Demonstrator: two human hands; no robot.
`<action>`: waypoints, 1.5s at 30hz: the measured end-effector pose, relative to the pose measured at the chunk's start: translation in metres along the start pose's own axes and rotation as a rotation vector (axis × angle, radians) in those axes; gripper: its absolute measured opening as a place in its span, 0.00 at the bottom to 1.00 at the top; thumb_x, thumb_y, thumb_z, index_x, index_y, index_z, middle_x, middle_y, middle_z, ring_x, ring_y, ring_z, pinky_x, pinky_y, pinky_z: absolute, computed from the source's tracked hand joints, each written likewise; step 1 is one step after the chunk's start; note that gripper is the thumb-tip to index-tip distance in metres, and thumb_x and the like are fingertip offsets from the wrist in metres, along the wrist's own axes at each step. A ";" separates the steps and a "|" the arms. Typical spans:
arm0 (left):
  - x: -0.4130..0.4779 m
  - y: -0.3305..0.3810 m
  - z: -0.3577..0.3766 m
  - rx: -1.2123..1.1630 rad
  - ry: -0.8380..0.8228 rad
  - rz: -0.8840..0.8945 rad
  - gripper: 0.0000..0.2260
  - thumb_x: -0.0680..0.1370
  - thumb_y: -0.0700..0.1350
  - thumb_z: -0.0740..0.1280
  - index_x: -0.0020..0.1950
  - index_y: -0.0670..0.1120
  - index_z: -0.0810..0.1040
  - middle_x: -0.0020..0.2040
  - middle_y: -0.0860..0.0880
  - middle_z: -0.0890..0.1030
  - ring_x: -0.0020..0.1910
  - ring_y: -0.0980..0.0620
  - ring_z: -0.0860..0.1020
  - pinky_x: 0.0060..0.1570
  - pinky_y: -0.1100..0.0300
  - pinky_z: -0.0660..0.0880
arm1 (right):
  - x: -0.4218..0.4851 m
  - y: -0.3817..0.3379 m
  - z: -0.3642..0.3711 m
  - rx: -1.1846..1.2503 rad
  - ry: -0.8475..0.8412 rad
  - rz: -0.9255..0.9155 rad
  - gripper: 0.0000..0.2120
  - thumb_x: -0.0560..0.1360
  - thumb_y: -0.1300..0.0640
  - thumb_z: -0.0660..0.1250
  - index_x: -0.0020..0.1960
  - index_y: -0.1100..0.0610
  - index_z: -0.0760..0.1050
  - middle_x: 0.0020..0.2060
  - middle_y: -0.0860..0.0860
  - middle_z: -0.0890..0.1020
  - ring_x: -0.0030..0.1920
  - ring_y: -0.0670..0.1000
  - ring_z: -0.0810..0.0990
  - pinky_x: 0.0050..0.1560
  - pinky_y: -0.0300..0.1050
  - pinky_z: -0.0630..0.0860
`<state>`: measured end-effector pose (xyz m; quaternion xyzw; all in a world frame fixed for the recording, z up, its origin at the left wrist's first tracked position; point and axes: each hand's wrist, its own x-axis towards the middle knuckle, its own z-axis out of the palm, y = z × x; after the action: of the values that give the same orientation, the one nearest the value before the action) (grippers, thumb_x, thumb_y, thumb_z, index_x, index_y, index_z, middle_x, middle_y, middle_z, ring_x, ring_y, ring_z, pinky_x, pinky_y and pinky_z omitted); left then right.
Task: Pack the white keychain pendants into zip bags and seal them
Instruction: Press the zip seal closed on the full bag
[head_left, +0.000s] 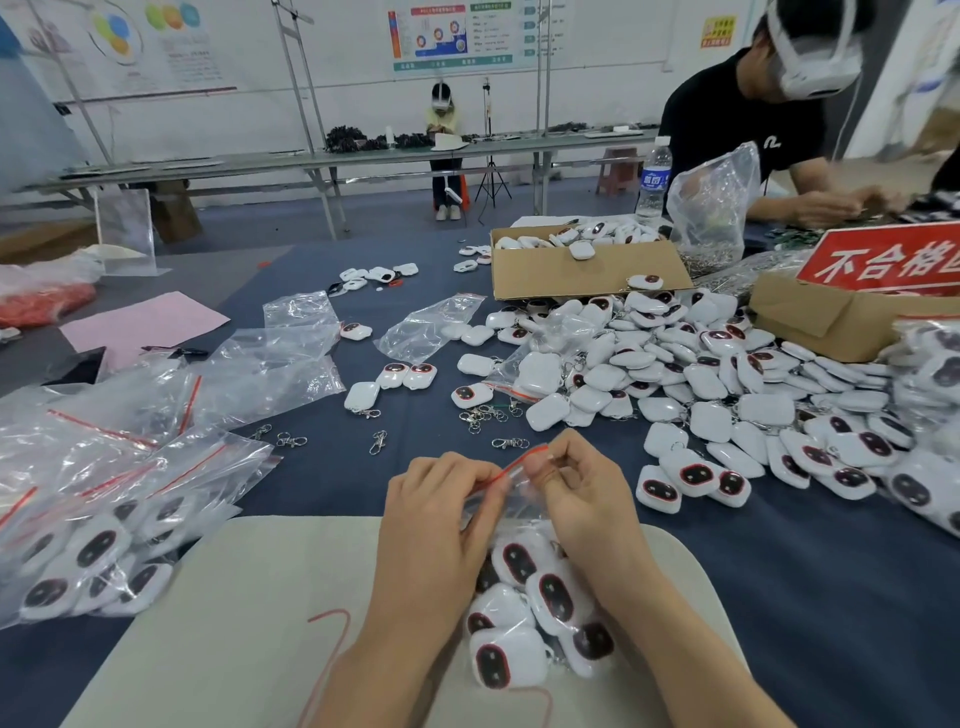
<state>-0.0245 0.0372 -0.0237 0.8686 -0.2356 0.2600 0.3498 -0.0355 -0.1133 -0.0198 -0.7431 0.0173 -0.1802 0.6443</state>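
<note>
Head view: left hand (441, 499) and right hand (582, 488) both pinch the red zip strip (519, 462) at the mouth of a clear zip bag (519, 499), fingers curled on it. Bag lies btwn the wrists on a beige pad (249, 597), w/ several white pendants (506, 660) inside, dark oval faces up. Can't tell if the strip is fully pressed closed; fingers hide part of it. Left side: filled bags (93, 551) in a heap, empty bags (270, 364) beyond. Right side: big loose pile of pendants (701, 374) on the blue table (831, 597), cardboard box (587, 270) behind it. Loose metal clasps (485, 415) lie just beyond the hands.
</note>
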 end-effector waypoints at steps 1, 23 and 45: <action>0.000 -0.001 0.001 0.008 -0.003 -0.004 0.04 0.80 0.52 0.66 0.49 0.54 0.79 0.45 0.62 0.79 0.48 0.56 0.73 0.50 0.56 0.69 | 0.000 0.000 -0.002 0.016 0.010 0.007 0.15 0.81 0.59 0.67 0.37 0.45 0.76 0.35 0.55 0.83 0.40 0.64 0.79 0.43 0.59 0.76; -0.004 -0.006 -0.014 -0.634 -0.030 -0.458 0.11 0.76 0.61 0.71 0.56 0.61 0.79 0.52 0.63 0.83 0.53 0.63 0.81 0.48 0.74 0.74 | 0.000 -0.012 -0.016 0.466 0.144 0.198 0.12 0.82 0.58 0.65 0.41 0.55 0.79 0.40 0.57 0.84 0.41 0.60 0.85 0.39 0.49 0.83; 0.055 0.241 0.100 -0.940 -0.568 -0.439 0.13 0.76 0.62 0.70 0.51 0.55 0.82 0.47 0.56 0.86 0.48 0.55 0.84 0.48 0.56 0.78 | -0.076 -0.078 -0.234 0.261 0.431 0.372 0.20 0.78 0.45 0.70 0.63 0.57 0.79 0.56 0.54 0.84 0.55 0.56 0.84 0.38 0.46 0.83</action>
<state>-0.0968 -0.2034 0.0654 0.6843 -0.2245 -0.1938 0.6661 -0.1906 -0.3027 0.0616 -0.5829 0.2658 -0.2134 0.7376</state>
